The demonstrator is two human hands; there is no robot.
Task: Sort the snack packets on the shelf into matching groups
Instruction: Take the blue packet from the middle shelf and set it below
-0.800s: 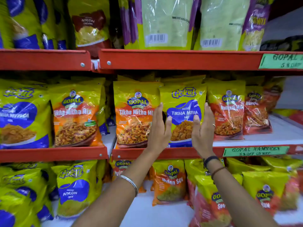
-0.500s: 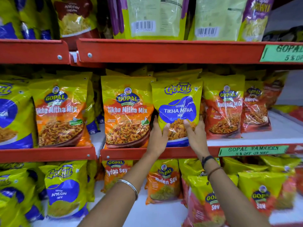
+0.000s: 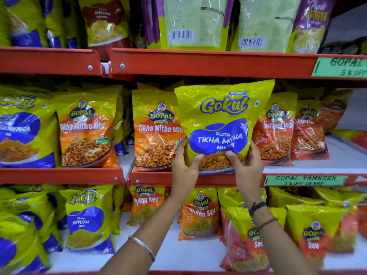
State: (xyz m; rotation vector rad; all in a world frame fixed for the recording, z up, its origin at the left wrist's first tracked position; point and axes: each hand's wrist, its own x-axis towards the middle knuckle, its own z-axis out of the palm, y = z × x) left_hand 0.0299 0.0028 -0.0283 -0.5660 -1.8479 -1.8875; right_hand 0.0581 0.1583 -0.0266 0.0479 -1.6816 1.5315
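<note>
Gokul Tikha Mitha Mix packet [image 3: 222,124] | yellow-green, blue label | upright, slightly tilted | held by lower corners, before orange Gopal packets [image 3: 156,132] on middle shelf

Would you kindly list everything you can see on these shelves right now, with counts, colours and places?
Gokul Tikha Mitha Mix packet: one, yellow and blue, held up in front of the middle shelf.
Gopal Tikha Mitha Mix packets: two fronts showing, orange and yellow, middle shelf, left of the held packet.
Gopal Nadiyadi Mix packets: at least two, red and yellow, middle shelf right.
Gokul Nylon Sev packet: one clearly readable, yellow and blue, bottom shelf left.
Gopal Nylon Sev packets: two, orange, bottom shelf centre.
Gopal Sev packets: at least two, red and yellow, bottom shelf right.
Shelf rails: red, three levels.
Price labels: two, green, right side of the rails.
Left hand: grips the held packet's lower left.
Right hand: grips its lower right.
</note>
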